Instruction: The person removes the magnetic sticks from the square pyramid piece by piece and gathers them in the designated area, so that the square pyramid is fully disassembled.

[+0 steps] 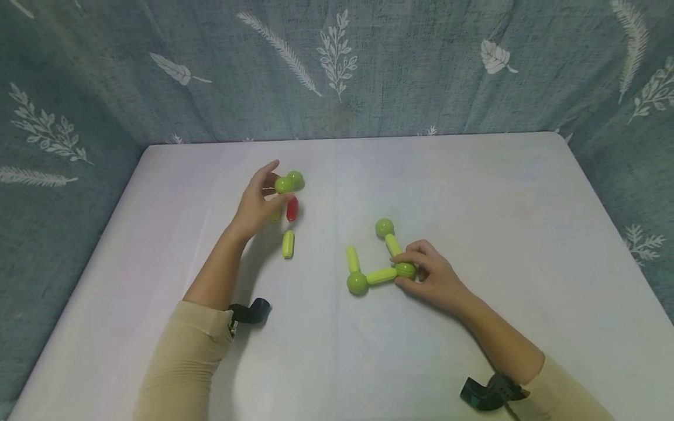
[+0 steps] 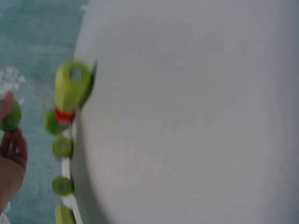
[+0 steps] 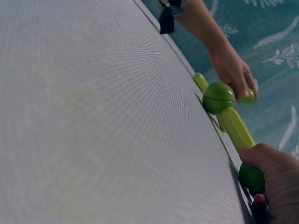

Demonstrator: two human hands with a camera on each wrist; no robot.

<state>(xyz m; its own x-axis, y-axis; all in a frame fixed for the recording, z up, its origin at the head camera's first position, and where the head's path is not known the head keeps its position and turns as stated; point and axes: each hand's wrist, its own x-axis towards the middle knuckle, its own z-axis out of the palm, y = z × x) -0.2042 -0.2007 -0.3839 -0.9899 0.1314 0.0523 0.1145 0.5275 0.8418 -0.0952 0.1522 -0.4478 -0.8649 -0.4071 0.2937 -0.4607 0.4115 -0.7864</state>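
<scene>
My left hand (image 1: 256, 202) pinches a green ball (image 1: 284, 185) between thumb and fingers at the far left; in the left wrist view that ball (image 2: 12, 116) appears raised above the table edge. Behind it sits another green ball (image 1: 296, 179). My right hand (image 1: 433, 275) grips the corner ball (image 1: 405, 270) of a joined piece made of green balls and yellow-green rods. One rod (image 1: 381, 276) runs left from that corner to a ball (image 1: 357, 283) with an upright rod (image 1: 352, 258). Another rod (image 1: 392, 245) leads away to a far ball (image 1: 384, 227).
Below my left hand lie a red rod (image 1: 292, 209), a loose yellow-green rod (image 1: 288, 244) and another rod partly hidden by the fingers. The white table (image 1: 474, 187) meets a teal leaf-patterned cloth (image 1: 400, 70) at the back and sides.
</scene>
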